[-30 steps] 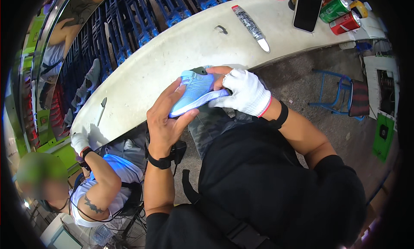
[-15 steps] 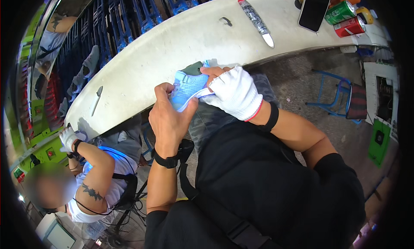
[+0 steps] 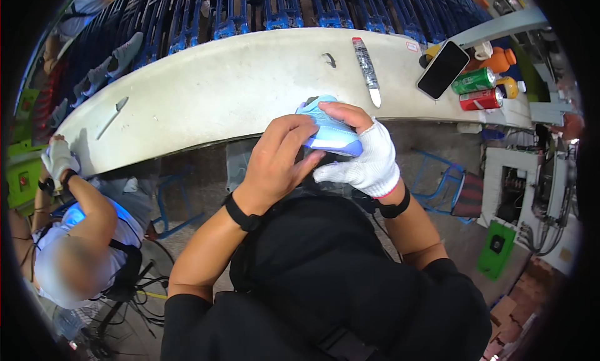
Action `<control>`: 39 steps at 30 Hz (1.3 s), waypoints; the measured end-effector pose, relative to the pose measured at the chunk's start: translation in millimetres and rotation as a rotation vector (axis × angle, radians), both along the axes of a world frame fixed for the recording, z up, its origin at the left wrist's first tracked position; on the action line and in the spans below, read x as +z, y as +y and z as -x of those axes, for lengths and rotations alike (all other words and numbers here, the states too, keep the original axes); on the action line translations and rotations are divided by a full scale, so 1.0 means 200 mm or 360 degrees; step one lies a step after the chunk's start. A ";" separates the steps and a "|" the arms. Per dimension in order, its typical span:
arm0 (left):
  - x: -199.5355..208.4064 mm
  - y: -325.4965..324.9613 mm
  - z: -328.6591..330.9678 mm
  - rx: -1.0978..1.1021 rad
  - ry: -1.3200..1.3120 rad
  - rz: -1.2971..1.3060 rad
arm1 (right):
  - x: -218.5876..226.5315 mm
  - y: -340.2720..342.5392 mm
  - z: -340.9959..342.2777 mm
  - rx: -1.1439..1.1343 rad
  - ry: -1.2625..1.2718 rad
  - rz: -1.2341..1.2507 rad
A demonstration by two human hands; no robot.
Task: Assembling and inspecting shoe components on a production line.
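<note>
A light blue shoe (image 3: pixel 336 135) with a violet sole edge is held between my two hands, over the near edge of the white table (image 3: pixel 206 98). My bare left hand (image 3: pixel 278 158) has its fingers curled on the shoe's left side. On the right, my right hand (image 3: pixel 369 155), in a white glove that leaves the fingertips bare, grips the shoe, its fingers over the upper and its thumb low at the sole side. The shoe's underside is mostly hidden from view.
On the table lie a tape-wrapped knife (image 3: pixel 367 70), a slim grey tool (image 3: pixel 112 117), a phone (image 3: pixel 442 69), a green can (image 3: pixel 473 80) and a red can (image 3: pixel 480 99). A co-worker (image 3: pixel 87 236) sits at left. Blue racks (image 3: pixel 281 8) stand beyond, a blue-framed chair (image 3: pixel 447 186) at right.
The shoe has been turned, so its side and violet sole edge now show. Both hands have shifted their hold on it. My view has swung, and the table sits lower in it.
</note>
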State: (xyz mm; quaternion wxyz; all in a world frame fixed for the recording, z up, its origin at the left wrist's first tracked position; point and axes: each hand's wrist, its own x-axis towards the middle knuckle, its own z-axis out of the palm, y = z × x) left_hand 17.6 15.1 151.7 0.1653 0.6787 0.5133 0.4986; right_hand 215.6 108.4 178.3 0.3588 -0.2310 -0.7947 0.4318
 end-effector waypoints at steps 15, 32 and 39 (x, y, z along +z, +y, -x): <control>-0.08 0.05 0.03 -0.0092 0.0046 -0.0287 | -0.08 0.17 -0.01 0.0404 0.0104 -0.0218; 0.07 -0.03 0.34 0.0108 0.0663 -0.0391 | -0.21 0.06 0.17 0.0028 0.1088 0.1326; 0.24 0.10 0.43 0.0023 0.0387 0.0143 | -0.04 0.24 0.34 0.0343 0.0261 0.0193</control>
